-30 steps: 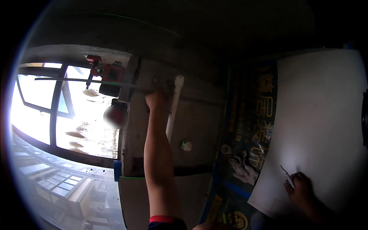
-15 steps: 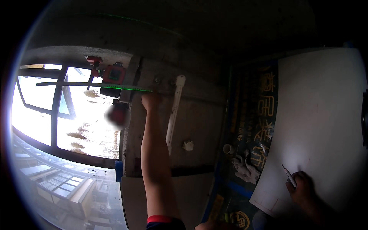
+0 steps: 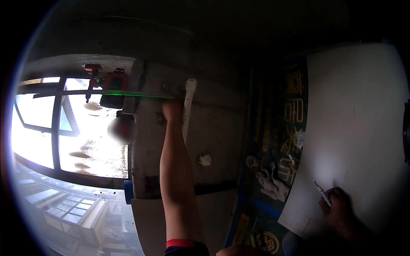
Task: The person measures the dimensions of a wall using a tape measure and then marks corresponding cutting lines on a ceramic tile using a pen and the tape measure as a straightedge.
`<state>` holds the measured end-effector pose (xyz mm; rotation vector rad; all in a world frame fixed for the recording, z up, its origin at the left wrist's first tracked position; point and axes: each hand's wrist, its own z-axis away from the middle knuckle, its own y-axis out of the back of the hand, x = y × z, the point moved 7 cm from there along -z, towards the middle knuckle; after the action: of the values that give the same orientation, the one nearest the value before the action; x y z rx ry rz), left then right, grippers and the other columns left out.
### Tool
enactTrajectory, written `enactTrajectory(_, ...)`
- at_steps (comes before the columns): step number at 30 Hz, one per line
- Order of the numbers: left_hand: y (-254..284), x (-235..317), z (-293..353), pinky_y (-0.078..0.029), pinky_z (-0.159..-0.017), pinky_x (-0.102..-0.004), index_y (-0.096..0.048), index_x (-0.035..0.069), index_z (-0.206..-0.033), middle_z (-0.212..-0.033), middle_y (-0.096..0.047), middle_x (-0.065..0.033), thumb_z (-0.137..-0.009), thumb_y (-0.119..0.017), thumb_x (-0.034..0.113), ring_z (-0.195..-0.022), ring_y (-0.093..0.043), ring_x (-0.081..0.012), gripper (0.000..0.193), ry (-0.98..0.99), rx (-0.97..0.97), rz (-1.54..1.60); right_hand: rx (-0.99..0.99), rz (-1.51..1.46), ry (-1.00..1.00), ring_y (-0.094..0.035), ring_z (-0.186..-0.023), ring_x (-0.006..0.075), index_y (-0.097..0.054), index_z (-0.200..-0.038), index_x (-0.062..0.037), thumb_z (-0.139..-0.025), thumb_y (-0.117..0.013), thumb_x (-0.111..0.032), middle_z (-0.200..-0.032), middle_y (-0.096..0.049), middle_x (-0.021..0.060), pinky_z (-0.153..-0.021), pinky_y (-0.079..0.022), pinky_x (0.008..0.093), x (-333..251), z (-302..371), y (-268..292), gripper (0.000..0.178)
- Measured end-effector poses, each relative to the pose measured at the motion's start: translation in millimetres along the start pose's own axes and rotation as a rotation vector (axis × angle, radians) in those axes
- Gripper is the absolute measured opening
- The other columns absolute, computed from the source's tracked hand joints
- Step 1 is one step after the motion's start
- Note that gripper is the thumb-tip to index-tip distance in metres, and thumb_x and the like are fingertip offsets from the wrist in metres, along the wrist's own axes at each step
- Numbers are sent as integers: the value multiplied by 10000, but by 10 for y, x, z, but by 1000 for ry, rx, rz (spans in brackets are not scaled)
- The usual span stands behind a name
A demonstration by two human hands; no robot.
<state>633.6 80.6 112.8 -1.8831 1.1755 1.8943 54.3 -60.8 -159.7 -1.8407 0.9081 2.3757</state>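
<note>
My left hand reaches far forward over the dark floor, closed at the right end of a tape measure. Its long, thin blade stretches left past the bright window, and a green laser line runs along part of it. Shadow hides how the fingers grip it. A long white strip with a rounded end lies right beside that hand. At the lower right, my right hand is closed round a white pen, its dark tip pointing up and left. That hand rests on a large white board carrying thin reddish marks.
A red laser level stands near the window, with a blurred red, roundish thing below it. Between floor and board lies a dark printed sheet bearing a small cup and crumpled pale gloves. A whitish lump sits on the floor.
My left hand has shifted right with the tape measure, now close against the white strip. The view has turned slightly. My right hand keeps the pen at nearly the same place.
</note>
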Motion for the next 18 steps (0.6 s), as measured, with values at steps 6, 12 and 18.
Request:
enactTrajectory(6, -29, 8, 0, -539, -682, -391, -667, 130, -1135, -1164, -666, -126, -956, -455, 193, -967, -682, -249, 285, -20, 357, -160, 14, -15, 43, -581, -802, 401, -560, -790, 20, -711, -714, -91, -860, -564, 196, -694, -488, 466, -43, -24, 6, 206)
enactTrajectory(12, -16, 63, -163, -555, -741, -414, -631, 120, -1224, -1254, -623, -154, -974, -437, 196, -1059, -663, -271, 325, 38, -82, -53, 19, -2, 18, -572, -785, 388, -552, -828, 30, -728, -691, -47, -873, -551, 189, -684, -466, 457, -75, -38, 55, 188)
enactTrajectory(18, -180, -68, -119, -563, -728, -400, -593, 141, -1273, -1165, -663, -129, -982, -436, 267, -1004, -679, -269, 355, -9, -111, -173, -29, -59, -96, -564, -790, 340, -589, -958, 58, -749, -639, 24, -916, -531, 168, -705, -453, 406, -184, -68, -33, 217)
